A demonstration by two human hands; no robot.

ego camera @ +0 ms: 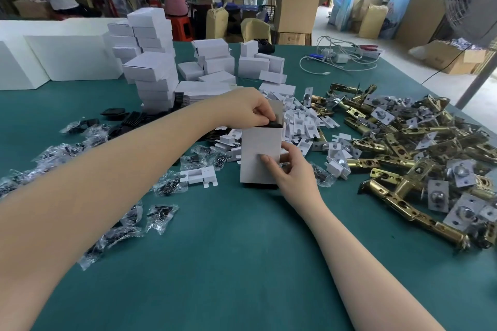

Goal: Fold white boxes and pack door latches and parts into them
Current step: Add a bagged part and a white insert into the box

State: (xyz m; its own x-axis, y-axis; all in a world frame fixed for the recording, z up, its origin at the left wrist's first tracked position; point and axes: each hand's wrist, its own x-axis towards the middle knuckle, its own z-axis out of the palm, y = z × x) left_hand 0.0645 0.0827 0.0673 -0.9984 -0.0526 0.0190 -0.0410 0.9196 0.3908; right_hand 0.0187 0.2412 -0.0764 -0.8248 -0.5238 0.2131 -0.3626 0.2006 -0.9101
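Surface: green-covered table (242, 263) in a workshop, with bare cloth along the near edge between and around the two forearms.
Background: two people sit at benches at the far wall; brown cartons (295, 9) stand on the floor beyond the table's far edge, and a fan (470, 0) stands past the right edge.
Writing: no brand, label or print can be read on any box or part.
White box (260, 154): stands upright near the table's middle, top open, flap raised behind.
Left hand (248, 107): over the open top, fingers curled, pinching a black part (274, 123) at the box mouth.
Right hand (290, 169): grips the box's lower right side, thumb flat on the front face, fingers curled behind.
Door latches (403, 142): brass pile just right of the box, reaching the right edge.
White inserts (304, 121): scattered beside and behind the box.
Screw bags (113, 223): clear packets strewn left of the box.
Folded boxes (154, 75): stacked behind, toward the far left.
Cables (341, 58): white, coiled near the far right edge.
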